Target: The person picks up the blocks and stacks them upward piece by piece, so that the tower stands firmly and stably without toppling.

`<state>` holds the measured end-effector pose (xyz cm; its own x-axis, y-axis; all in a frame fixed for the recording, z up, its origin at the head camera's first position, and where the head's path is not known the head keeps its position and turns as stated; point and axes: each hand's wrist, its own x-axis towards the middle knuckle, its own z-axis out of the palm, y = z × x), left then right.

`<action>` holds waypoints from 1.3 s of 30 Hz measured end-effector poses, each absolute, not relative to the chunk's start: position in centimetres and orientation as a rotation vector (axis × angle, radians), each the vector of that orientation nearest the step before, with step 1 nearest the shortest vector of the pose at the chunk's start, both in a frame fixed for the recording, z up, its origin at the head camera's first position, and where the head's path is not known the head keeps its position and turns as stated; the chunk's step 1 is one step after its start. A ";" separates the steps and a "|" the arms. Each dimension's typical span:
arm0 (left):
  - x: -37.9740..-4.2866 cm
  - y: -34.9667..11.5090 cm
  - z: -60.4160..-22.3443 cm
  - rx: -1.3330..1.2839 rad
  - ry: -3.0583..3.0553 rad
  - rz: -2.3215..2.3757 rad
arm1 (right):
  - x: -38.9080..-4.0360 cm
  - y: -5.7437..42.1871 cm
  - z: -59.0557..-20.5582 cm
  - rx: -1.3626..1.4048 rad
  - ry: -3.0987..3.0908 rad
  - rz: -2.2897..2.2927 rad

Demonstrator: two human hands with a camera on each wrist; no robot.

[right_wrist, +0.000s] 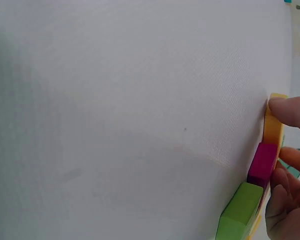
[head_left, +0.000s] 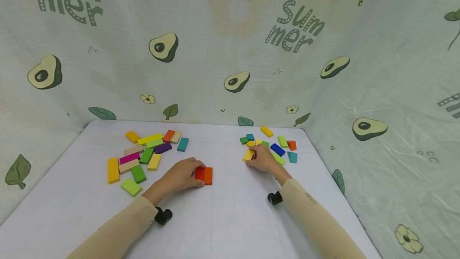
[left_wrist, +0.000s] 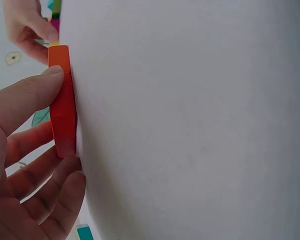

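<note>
On the middle of the table a red block (head_left: pixel 199 173) and an orange block (head_left: pixel 208 176) lie side by side, touching. My left hand (head_left: pixel 182 175) grips the red block from the left; in the left wrist view its thumb lies near the seam with the orange block (left_wrist: pixel 59 57) and the fingers are behind the red block (left_wrist: pixel 64 115). My right hand (head_left: pixel 265 158) is at the right-hand pile, with thumb and fingers pinching a yellow block (right_wrist: pixel 273 127). Next to that block are a magenta block (right_wrist: pixel 263 162) and a light green block (right_wrist: pixel 240 212). My palm hides part of the pile.
Several blocks lie in a loose group on the left, among them a yellow-orange block (head_left: pixel 113 170) and a light green block (head_left: pixel 131 187). Around my right hand are a blue block (head_left: pixel 277 149), a teal block (head_left: pixel 292 157) and others. Printed cloth (head_left: pixel 201 103) hangs behind the table.
</note>
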<state>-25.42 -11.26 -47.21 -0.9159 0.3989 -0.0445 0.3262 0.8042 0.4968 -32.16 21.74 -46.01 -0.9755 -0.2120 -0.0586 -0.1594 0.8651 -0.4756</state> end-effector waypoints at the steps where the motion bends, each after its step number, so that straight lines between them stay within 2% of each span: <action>1: -25.4 -11.3 -47.2 0.571 2.846 0.738 | -32.2 21.7 -46.0 -0.288 2.923 -0.741; 10: -25.4 -11.3 -47.3 0.574 2.894 0.647 | -31.6 21.7 -45.6 -0.373 2.913 -0.801; 28: -25.1 -11.3 -46.6 0.569 2.888 0.650 | -27.8 20.7 -46.0 -0.692 2.709 -0.925; 39: -25.1 -11.3 -47.0 0.543 2.892 0.659 | -27.1 18.6 -46.5 -0.746 2.684 -0.907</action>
<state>-25.12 -11.29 -47.01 -0.9275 0.3714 -0.0419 0.3166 0.8403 0.4400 -27.07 18.63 -46.47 -0.8495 -0.5262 -0.0368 -0.3960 0.6823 -0.6146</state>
